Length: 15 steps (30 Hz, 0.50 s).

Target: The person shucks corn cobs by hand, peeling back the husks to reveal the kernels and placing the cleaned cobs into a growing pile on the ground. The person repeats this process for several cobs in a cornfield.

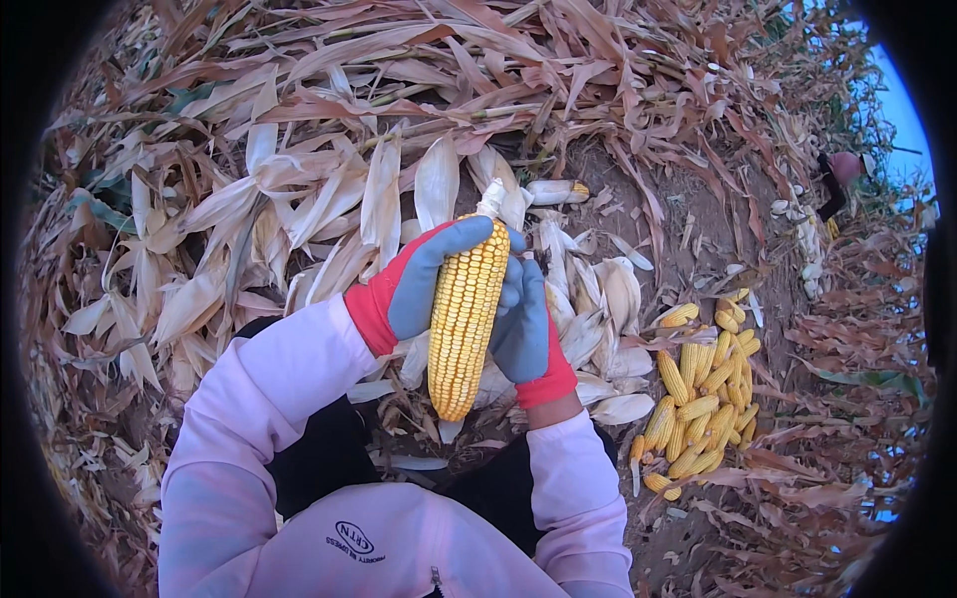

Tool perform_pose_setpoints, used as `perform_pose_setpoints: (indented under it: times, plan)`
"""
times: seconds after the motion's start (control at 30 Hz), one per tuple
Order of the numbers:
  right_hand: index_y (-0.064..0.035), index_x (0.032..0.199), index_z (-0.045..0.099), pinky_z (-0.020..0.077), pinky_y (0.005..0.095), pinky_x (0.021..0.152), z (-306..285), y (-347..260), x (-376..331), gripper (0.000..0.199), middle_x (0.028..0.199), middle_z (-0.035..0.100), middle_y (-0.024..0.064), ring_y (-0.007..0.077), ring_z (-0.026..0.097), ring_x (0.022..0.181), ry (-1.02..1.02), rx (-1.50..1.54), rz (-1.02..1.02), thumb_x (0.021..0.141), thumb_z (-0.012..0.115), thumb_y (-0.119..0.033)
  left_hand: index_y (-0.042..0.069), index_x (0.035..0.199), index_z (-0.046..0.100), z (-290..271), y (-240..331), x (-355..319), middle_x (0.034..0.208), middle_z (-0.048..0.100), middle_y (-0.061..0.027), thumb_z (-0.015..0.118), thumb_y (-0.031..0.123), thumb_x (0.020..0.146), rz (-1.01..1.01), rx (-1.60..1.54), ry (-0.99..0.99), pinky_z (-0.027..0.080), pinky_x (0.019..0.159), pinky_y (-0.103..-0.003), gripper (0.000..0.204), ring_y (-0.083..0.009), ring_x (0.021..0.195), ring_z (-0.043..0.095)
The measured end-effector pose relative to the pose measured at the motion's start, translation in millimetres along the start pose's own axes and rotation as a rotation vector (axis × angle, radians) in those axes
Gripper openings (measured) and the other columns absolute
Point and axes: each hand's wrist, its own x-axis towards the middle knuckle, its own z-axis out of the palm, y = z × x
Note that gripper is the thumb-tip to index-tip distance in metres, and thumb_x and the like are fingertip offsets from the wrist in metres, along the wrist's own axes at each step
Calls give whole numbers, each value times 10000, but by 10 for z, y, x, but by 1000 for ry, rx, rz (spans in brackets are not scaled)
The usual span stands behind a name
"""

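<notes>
Between both gloved hands, held upright over dry husks (329, 209): yellow corn cob (466, 319). Left hand (424, 284) wrapped around its upper side, right hand (523, 324) clasping opposite. Could slip into the litter if either grip slackens; pale husk stub on top may snap. Lower right, heaped bare cobs (703, 399). On pink jacket (399, 538), small dark oval logo; no packages or signs.

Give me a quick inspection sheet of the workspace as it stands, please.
Surface: bare soil, partly covered by dry stalks.
Job's things: husked yellow corn cob held upright between both hands; pale husk stub at its top.
Clutter: loose pale husks; pile of husked cobs to the person's right.
Grippers: left hand and right hand, gloved grey and red, both gripping the cob.
Cables: nothing seen.
Surroundings: dry corn stalks all around; another person far right.
</notes>
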Motion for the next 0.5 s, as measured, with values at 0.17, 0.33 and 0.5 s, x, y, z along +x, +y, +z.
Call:
perform_pose_setpoints:
  times: [0.17,0.33,0.5]
  plan:
    - [3,1319,441,473,322,916,-100,31,-168,760,1197,593,94,173,593,1053,34,-61,195,940,323,-644,62,1118,541,-37,72,98,945,601,-91,573,487,890,113,123,393,560,721,-366,483,-223,801,647]
    - [-36,1353,428,531,300,757,-101,164,-350,644,1187,606,130,203,636,1005,26,-200,228,974,362,-553,101,997,581,-191,6,202,839,576,-36,582,498,895,201,103,396,513,647,-297,410,-156,725,605]
    - [-51,1259,498,434,211,479,-39,116,-407,593,944,660,105,135,631,685,71,-338,368,959,411,-555,65,994,557,-207,-67,272,822,601,-88,597,517,873,199,89,430,550,668,-333,470,-212,746,644]
